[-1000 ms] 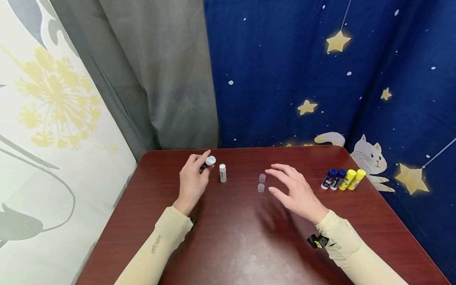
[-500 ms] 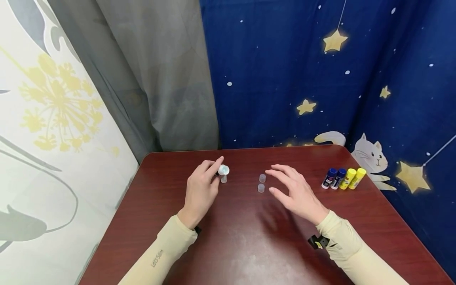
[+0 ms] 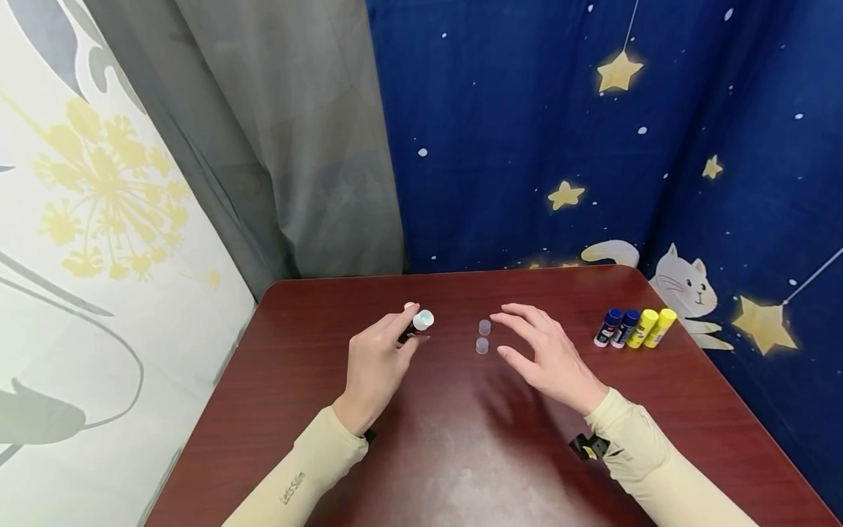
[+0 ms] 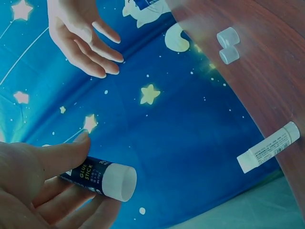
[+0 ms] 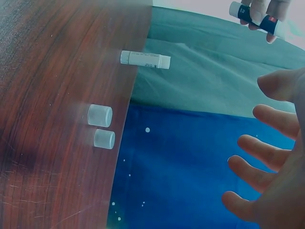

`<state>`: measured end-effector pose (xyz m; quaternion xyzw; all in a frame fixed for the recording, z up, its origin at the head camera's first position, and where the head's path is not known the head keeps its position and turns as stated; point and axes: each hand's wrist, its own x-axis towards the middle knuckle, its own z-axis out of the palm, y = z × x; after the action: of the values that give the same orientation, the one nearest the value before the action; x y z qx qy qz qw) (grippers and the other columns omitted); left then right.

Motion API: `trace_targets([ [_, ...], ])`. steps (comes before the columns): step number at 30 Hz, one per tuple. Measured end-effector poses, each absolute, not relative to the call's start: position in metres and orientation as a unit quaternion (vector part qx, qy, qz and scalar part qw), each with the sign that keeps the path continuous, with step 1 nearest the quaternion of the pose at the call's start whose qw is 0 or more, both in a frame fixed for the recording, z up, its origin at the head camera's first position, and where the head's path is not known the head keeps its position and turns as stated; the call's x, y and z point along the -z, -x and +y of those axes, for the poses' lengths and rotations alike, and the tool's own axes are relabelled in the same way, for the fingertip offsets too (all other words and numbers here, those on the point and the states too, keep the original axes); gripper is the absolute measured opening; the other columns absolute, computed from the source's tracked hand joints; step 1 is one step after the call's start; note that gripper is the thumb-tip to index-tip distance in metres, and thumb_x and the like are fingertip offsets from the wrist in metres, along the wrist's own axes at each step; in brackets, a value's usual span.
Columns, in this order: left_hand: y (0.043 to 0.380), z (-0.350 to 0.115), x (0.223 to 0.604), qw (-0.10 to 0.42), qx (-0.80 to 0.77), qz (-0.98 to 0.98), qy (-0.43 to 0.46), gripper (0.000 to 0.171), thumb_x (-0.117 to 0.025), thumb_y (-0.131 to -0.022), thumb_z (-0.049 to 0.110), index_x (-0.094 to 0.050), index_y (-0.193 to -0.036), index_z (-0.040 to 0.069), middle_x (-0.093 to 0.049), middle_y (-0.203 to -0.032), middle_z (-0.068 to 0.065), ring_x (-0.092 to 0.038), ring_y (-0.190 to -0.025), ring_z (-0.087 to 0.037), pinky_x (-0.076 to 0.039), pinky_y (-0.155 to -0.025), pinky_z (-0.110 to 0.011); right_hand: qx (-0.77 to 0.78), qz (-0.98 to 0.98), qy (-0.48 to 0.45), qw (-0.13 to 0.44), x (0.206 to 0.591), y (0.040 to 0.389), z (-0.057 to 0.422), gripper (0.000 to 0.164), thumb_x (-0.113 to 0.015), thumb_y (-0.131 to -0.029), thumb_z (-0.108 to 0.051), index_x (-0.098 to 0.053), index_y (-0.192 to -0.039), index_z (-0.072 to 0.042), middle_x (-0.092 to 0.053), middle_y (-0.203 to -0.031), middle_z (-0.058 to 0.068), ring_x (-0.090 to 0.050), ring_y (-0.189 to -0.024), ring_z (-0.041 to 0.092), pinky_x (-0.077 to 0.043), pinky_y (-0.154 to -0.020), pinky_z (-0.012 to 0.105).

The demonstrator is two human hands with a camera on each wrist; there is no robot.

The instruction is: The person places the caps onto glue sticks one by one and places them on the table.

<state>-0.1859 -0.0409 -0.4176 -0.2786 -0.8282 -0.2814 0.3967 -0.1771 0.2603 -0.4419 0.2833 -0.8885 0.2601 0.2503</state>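
My left hand (image 3: 375, 362) holds a dark glue stick (image 4: 90, 174) between thumb and fingers, above the table and tilted, its white end facing right. Behind it in the head view stands a white glue stick (image 5: 145, 59), mostly hidden there but plain in both wrist views, upright on the table. Two small translucent caps (image 3: 482, 345) rest on the table, one behind the other, between my hands. Just right of the caps my right hand (image 3: 549, 351) hovers with fingers spread and relaxed, holding nothing.
At the table's right side stand two blue-capped glue sticks (image 3: 607, 328) and two yellow glue sticks (image 3: 642, 329) in a row. The dark red wooden table (image 3: 435, 454) ends at the back before a grey curtain (image 3: 316, 146) and a blue starry curtain (image 3: 500, 132).
My left hand has carried the dark glue stick to the right and slightly nearer, so it now covers most of the white one in the head view. The right hand has stayed still.
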Motion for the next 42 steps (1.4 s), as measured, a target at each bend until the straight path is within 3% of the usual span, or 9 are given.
trace_targets([
  [7, 0.182, -0.043, 0.417, 0.4, 0.289, -0.828, 0.266, 0.041, -0.09, -0.077, 0.021, -0.072, -0.112, 0.012, -0.074, -0.099, 0.001, -0.07, -0.075, -0.011, -0.057, -0.066, -0.033, -0.257, -0.889, -0.29, 0.244, 0.434, 0.182, 0.258, 0.054, -0.074, -0.091, -0.031, -0.057, -0.142, -0.031, -0.05, -0.145, -0.001, -0.045, -0.133, 0.022, -0.035, -0.103, 0.058],
  [11, 0.181, -0.043, 0.417, 0.403, 0.288, -0.828, 0.263, 0.039, -0.089, -0.077, 0.018, -0.073, -0.113, 0.014, -0.072, -0.094, 0.003, -0.065, -0.069, -0.009, -0.054, -0.061, -0.031, -0.243, -0.894, -0.29, 0.24, 0.429, 0.193, 0.259, 0.053, -0.074, -0.092, -0.031, -0.057, -0.142, -0.029, -0.051, -0.143, 0.0, -0.046, -0.132, 0.024, -0.035, -0.101, 0.06],
  [22, 0.18, -0.05, 0.416, 0.394, 0.3, -0.828, 0.262, 0.036, -0.082, -0.084, 0.014, -0.073, -0.119, 0.017, -0.071, -0.097, 0.006, -0.064, -0.077, -0.009, -0.054, -0.064, -0.032, -0.179, -0.924, -0.28, 0.188, 0.436, 0.244, 0.26, 0.045, -0.075, -0.09, -0.027, -0.064, -0.134, -0.023, -0.06, -0.131, 0.002, -0.05, -0.125, 0.027, -0.04, -0.097, 0.059],
  [29, 0.179, -0.053, 0.419, 0.385, 0.305, -0.83, 0.264, 0.035, -0.079, -0.085, 0.011, -0.073, -0.118, 0.017, -0.069, -0.101, 0.007, -0.067, -0.079, -0.013, -0.054, -0.064, -0.034, -0.135, -0.941, -0.276, 0.143, 0.456, 0.263, 0.255, 0.04, -0.074, -0.089, -0.028, -0.068, -0.128, -0.023, -0.062, -0.118, 0.003, -0.055, -0.113, 0.029, -0.043, -0.091, 0.057],
  [42, 0.184, -0.05, 0.421, 0.382, 0.301, -0.833, 0.263, 0.031, -0.078, -0.084, 0.01, -0.074, -0.113, 0.019, -0.069, -0.098, 0.01, -0.065, -0.079, -0.008, -0.054, -0.065, -0.033, -0.063, -0.948, -0.297, 0.1, 0.481, 0.272, 0.243, 0.028, -0.079, -0.083, -0.026, -0.075, -0.11, -0.023, -0.068, -0.097, 0.001, -0.054, -0.091, 0.026, -0.04, -0.075, 0.048],
])
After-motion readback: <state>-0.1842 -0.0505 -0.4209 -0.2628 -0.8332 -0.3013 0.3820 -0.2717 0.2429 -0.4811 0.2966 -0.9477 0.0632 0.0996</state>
